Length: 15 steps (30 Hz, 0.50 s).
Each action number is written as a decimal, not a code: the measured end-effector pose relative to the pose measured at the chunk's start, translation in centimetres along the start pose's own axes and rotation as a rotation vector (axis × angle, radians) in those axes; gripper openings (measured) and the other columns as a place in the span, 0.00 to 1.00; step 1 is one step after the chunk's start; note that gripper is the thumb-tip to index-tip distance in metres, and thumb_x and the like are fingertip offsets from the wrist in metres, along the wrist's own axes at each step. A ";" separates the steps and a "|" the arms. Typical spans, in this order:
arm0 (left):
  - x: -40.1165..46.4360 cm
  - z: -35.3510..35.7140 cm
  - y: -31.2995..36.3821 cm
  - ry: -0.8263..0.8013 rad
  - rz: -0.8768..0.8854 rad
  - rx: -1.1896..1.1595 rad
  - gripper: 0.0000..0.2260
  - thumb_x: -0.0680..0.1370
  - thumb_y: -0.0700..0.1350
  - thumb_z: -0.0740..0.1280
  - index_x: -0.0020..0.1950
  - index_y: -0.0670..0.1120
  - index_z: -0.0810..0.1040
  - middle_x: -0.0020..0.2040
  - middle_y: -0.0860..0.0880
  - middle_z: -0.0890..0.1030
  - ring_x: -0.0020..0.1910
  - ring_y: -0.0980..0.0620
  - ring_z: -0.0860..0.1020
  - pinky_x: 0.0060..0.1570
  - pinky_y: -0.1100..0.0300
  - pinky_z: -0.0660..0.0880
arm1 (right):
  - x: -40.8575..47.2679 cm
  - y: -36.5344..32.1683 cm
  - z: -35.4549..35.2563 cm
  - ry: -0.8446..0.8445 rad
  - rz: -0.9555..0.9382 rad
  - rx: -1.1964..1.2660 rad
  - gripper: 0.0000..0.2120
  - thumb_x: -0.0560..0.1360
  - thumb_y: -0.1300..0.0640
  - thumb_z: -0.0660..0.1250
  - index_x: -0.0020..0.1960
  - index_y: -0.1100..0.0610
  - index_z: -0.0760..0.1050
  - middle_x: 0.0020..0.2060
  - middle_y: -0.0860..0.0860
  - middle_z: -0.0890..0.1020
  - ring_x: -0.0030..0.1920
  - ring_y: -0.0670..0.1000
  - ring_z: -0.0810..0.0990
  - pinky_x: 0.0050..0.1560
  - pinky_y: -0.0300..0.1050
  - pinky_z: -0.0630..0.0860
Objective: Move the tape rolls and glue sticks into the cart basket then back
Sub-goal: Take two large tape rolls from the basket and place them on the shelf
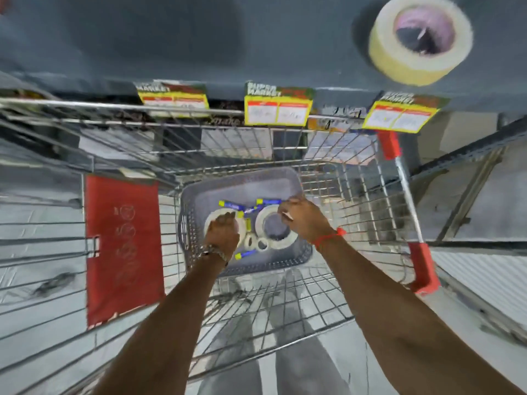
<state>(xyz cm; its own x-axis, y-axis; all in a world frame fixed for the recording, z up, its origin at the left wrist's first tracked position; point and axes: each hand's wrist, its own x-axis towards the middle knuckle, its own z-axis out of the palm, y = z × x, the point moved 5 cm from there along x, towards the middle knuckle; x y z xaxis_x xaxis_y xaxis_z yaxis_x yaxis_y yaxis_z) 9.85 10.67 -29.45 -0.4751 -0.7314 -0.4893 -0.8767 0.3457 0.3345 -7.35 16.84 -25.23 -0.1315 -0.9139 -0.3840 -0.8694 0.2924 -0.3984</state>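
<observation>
Left hand (224, 228) clamped on one tape roll (212, 220), right hand (302, 219) pinching something unclear; risks scattering the loose glue sticks (244, 254) in the grey basket (242, 181).

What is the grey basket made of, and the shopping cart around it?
The grey rectangular basket looks like matte plastic: its walls are moulded with a fine lattice of small holes. The silver wire shopping cart looks like shiny metal, probably steel: thin bright rods crossed in a grid. Its red handle caps seem plastic.
</observation>
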 end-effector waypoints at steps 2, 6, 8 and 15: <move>0.1 2.3 -1.5 -0.104 -0.011 0.130 0.25 0.77 0.45 0.59 0.71 0.38 0.60 0.70 0.37 0.67 0.69 0.41 0.66 0.69 0.50 0.62 | 1.0 0.3 3.7 -0.195 0.083 0.102 0.14 0.74 0.61 0.66 0.58 0.65 0.75 0.58 0.63 0.78 0.60 0.60 0.75 0.60 0.47 0.68; 1.1 5.0 -3.8 -0.168 -0.026 0.253 0.25 0.78 0.48 0.59 0.73 0.43 0.57 0.75 0.44 0.57 0.75 0.49 0.55 0.73 0.50 0.50 | 1.8 1.1 9.7 -0.422 0.157 0.099 0.29 0.69 0.56 0.73 0.66 0.63 0.69 0.68 0.62 0.70 0.70 0.60 0.67 0.70 0.49 0.65; 0.9 6.0 -4.4 -0.189 -0.006 0.297 0.24 0.78 0.49 0.59 0.72 0.45 0.59 0.76 0.45 0.53 0.76 0.49 0.51 0.74 0.47 0.47 | 1.5 1.2 10.6 -0.404 0.141 -0.007 0.23 0.70 0.56 0.71 0.63 0.60 0.71 0.63 0.61 0.75 0.63 0.62 0.74 0.63 0.53 0.72; 1.1 7.4 -5.3 -0.139 -0.001 0.300 0.27 0.76 0.49 0.63 0.72 0.45 0.58 0.76 0.43 0.53 0.75 0.44 0.53 0.73 0.45 0.48 | 1.5 1.1 12.4 -0.339 0.010 -0.350 0.23 0.72 0.50 0.68 0.64 0.57 0.69 0.61 0.58 0.76 0.65 0.59 0.71 0.65 0.52 0.66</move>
<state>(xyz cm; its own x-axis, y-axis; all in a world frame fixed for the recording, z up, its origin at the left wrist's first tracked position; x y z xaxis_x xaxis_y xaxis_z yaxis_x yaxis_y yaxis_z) 13.39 12.40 -37.72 -0.4614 -0.6517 -0.6020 -0.8507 0.5176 0.0917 -2.63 19.27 -36.61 -0.0288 -0.7516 -0.6589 -0.9844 0.1357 -0.1117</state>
